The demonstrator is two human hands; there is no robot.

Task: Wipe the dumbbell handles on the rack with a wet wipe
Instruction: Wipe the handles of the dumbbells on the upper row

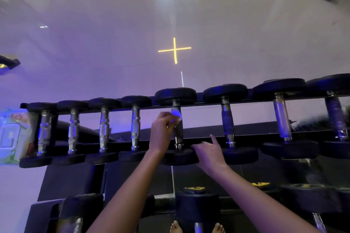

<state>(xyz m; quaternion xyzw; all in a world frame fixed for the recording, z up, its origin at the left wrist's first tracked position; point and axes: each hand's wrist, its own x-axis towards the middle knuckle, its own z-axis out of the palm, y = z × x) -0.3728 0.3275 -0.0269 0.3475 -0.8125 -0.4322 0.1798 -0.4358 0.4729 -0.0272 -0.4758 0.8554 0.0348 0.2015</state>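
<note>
Head camera, looking down over a gym rack: my left hand pinches a small white wet wipe between curled fingers and presses it against the upper part of the steel handle of the fifth dumbbell from the left. My right hand rests on that dumbbell's near head, fingers bent over its edge and forefinger lifted off it. The dumbbell lies across the top tier of the black rack in a row of eight, heads on the front and back rails, handles bridging the gap between. At the row's left end, just beside the first dumbbell, a green-and-white wipes pack sits with its flap lid down; what it contains does not show. Heavier dumbbells with yellow end labels fill the tier below, and my bare feet show at the bottom edge. Beyond the rack, pale glossy floor under violet light carries a yellow cross mark.
</note>
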